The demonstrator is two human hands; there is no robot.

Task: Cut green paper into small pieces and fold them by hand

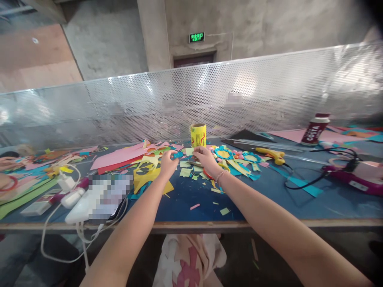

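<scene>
Forearms (127, 235), two, bare, reaching over a blue table (182, 209). Left hand (169, 161): fingers closed on a small blue paper piece (178, 154), near the table's middle, in front of a yellow roll (198, 134). Right hand (206, 160): fingers curled, tips beside a pale paper slip (189, 151); cannot tell whether they grip it. Finished, by appearance: two blue-rimmed paper rounds (223, 154) with pale centres, right of the right hand. Partly used: yellow sheet (140, 177), holes cut. Remaining: pink sheets (119, 156), seemingly mostly whole; loose green scraps (186, 172). Judged midway: the blue piece appears unfinished. Also present: yellow glue gun (271, 154), lying right of the rounds.
</scene>
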